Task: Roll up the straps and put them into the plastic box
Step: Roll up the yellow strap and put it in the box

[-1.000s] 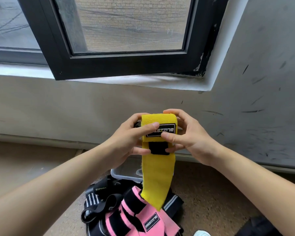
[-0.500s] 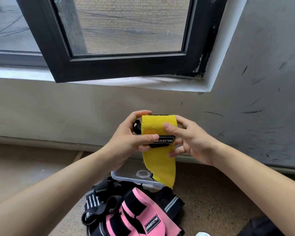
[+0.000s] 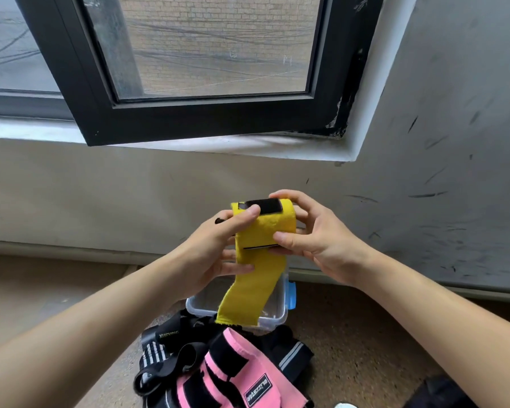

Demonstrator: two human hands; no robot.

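A yellow strap [image 3: 262, 231] is partly rolled up in the air between both hands, a black velcro patch on top of the roll. My left hand [image 3: 215, 248] grips the roll's left end and my right hand [image 3: 312, 234] grips its right end. The loose yellow tail hangs down over a clear plastic box [image 3: 274, 318] with a blue clip on the floor. Just in front of the box lies a pile with a pink strap [image 3: 233, 375] and black straps [image 3: 165, 348].
A grey wall [image 3: 424, 216] and skirting stand right behind the box. A black-framed window [image 3: 212, 113] juts out overhead. A dark object [image 3: 442, 393] lies at the bottom right and a white item [image 3: 345, 405] peeks in at the bottom edge.
The roll has turned further in my hands: the label went under and the velcro patch came on top. The hanging tail grew shorter and its end rose off the strap pile.
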